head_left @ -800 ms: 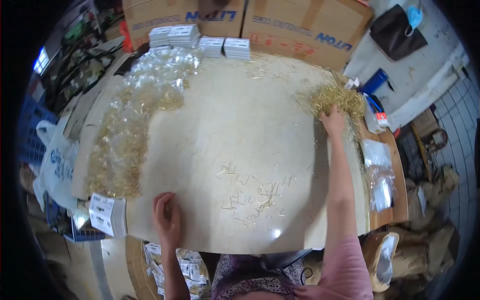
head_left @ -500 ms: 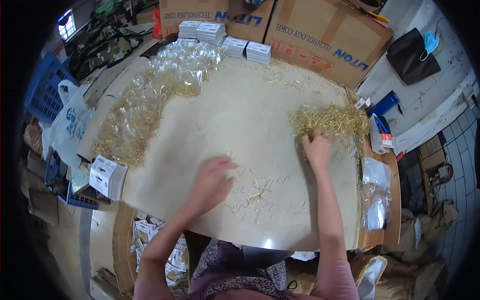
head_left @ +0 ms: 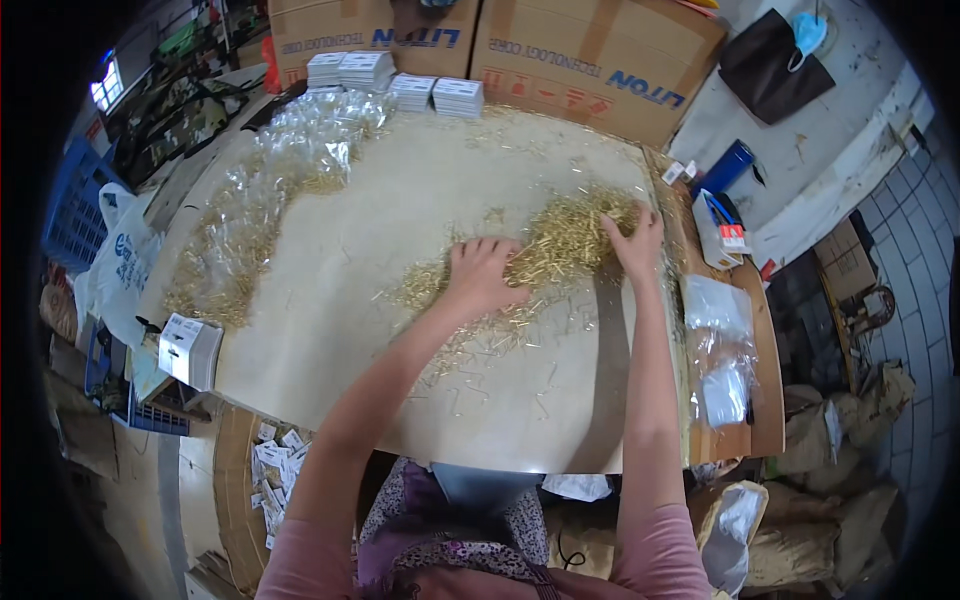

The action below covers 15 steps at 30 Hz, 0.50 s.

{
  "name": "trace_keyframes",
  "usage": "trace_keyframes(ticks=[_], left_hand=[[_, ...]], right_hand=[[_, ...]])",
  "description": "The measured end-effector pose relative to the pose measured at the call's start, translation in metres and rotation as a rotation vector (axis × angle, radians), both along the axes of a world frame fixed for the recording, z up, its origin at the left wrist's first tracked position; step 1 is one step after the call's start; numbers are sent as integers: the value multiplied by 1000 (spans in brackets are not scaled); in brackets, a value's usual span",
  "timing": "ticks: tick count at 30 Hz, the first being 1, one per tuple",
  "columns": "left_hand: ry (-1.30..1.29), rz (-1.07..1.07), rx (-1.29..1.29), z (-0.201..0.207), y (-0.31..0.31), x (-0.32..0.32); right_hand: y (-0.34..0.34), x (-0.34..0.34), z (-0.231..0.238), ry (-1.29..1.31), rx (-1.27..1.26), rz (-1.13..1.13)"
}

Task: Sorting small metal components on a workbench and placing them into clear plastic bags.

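A loose heap of thin, gold-coloured metal pieces (head_left: 560, 245), some bent like small hooks, lies across the middle right of the pale table (head_left: 400, 190). My left hand (head_left: 482, 275) rests on the heap's left part, palm down, fingers spread and thumb out to the right. At the heap's right end my right hand (head_left: 640, 245) curves round its edge, thumb and fingers apart; some fingertips are hidden among the pieces. Single thin pieces (head_left: 460, 385) lie scattered nearer to me.
Clear bags holding gold pieces (head_left: 250, 205) line the table's left side. White card stacks (head_left: 458, 97) stand at the back before cardboard boxes (head_left: 590, 75). Another card stack (head_left: 190, 350) sits at the left corner. Empty clear bags (head_left: 717, 310) lie on the right ledge.
The heap has spread leftward from the right edge toward the table's middle. My left hand has moved up and right onto it; my right hand has shifted round to its right end. The view has shifted slightly.
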State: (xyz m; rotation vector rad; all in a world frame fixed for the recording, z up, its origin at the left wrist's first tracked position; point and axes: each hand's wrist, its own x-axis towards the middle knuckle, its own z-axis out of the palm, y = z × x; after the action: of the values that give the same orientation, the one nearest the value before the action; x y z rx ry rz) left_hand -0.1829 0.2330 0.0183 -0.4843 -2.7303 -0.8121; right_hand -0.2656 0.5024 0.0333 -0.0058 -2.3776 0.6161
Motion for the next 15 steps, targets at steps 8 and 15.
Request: trace_keyframes(ticks=[8, 15], left_hand=[[15, 75, -37, 10, -75, 35], [60, 95, -164, 14, -65, 12]], right_hand=[[-22, 74, 45, -262, 177, 256], [-40, 39, 9, -288, -148, 537]])
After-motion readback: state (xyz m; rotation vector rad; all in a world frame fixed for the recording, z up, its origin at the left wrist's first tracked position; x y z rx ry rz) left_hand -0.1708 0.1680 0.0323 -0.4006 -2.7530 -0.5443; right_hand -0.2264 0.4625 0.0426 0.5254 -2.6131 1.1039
